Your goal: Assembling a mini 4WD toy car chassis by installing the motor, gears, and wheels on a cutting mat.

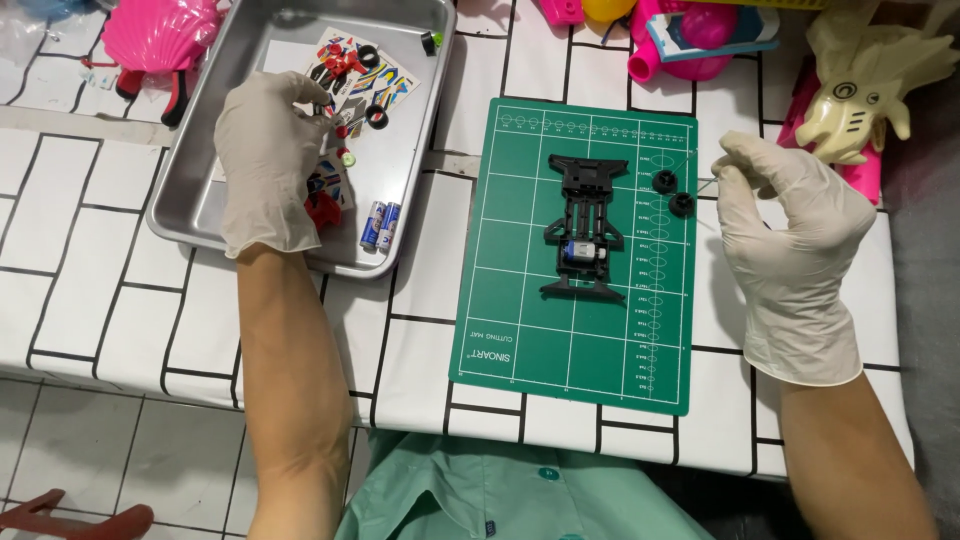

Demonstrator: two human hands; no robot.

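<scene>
Clearly we are mid-assembly of a small toy car, at the stage of fetching parts. On the green mat (pixel 520 330) lies the black chassis (pixel 585 228), apart from both hands, with two black wheels (pixel 672 192) just beside it at the mat's right edge. Our left hand (pixel 265 160) reaches into the steel tray (pixel 200 170), fingers closed to a pinch over the loose bits there; what it grips we cannot tell. Our right hand (pixel 785 235) pinches something thin near the wheels, perhaps an axle, though it is too fine to be sure. Next, we judge, the picked part must travel to the chassis and be lined up carefully.
</scene>
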